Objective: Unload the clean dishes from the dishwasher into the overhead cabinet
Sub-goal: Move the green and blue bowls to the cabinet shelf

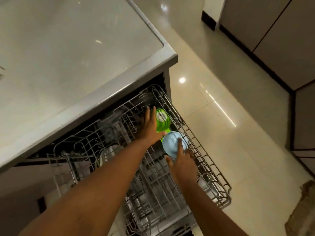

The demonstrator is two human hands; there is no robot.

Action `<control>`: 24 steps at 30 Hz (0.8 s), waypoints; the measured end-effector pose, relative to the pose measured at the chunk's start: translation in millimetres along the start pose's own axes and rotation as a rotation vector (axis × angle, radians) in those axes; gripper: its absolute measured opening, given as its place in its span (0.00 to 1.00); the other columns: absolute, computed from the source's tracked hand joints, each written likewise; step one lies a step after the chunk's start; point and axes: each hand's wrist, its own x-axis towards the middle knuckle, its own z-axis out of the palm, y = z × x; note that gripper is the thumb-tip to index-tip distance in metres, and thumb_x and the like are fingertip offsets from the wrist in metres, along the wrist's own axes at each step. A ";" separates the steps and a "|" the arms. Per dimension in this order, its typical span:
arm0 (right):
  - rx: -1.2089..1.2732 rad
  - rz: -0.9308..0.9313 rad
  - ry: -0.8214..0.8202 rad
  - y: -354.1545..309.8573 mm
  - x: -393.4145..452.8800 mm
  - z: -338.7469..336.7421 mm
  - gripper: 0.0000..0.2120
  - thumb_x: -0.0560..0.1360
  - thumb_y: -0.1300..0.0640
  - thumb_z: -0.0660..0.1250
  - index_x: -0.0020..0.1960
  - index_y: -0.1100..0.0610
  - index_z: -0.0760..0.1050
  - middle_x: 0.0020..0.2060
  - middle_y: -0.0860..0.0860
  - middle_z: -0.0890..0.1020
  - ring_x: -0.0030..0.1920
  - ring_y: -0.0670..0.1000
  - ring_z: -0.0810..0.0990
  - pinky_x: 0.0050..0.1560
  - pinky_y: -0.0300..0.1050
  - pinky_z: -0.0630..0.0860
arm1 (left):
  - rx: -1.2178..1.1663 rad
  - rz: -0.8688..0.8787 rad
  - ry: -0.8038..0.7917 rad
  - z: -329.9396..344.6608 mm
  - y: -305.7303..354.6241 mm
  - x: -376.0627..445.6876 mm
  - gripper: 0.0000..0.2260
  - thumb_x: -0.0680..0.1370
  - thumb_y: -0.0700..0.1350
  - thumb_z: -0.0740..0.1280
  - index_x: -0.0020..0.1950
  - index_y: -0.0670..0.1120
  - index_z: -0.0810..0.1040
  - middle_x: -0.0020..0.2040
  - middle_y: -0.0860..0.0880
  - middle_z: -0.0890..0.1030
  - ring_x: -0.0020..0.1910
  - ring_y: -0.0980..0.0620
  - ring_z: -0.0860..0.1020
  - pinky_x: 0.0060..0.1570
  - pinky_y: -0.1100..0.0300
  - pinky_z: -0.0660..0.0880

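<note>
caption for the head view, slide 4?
Left hand on green bowl, right hand on blue bowl, upper dishwasher rack.

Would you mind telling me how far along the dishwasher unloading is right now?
Done: the pulled-out upper rack looks mostly bare. In hand: the right hand grips a light blue bowl, and the left hand lies with straight fingers against a green bowl. Left: both bowls to the cabinet, plus the indistinct items showing through the rack.
</note>
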 end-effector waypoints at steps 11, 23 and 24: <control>0.230 0.048 0.128 -0.1 13.8 20.9 0.39 0.78 0.35 0.61 0.80 0.43 0.45 0.64 0.56 0.78 0.60 0.55 0.79 0.56 0.48 0.76 | 0.077 0.011 0.155 32.9 2.8 22.5 0.40 0.72 0.50 0.75 0.78 0.49 0.57 0.80 0.45 0.52 0.75 0.39 0.61 0.66 0.41 0.69; 0.217 -0.039 0.235 3.3 -1.3 43.6 0.41 0.70 0.41 0.74 0.76 0.41 0.57 0.70 0.56 0.68 0.60 0.57 0.78 0.46 0.53 0.83 | -0.248 0.173 0.290 36.9 -45.8 -7.6 0.40 0.69 0.48 0.78 0.76 0.45 0.62 0.74 0.44 0.60 0.71 0.44 0.67 0.65 0.51 0.73; 0.219 -0.066 0.239 3.9 -5.3 45.3 0.40 0.69 0.42 0.75 0.75 0.42 0.58 0.72 0.55 0.66 0.60 0.57 0.78 0.45 0.52 0.84 | -0.290 0.161 0.303 35.3 -50.9 -18.3 0.40 0.69 0.49 0.78 0.76 0.45 0.62 0.74 0.45 0.61 0.71 0.46 0.67 0.66 0.54 0.72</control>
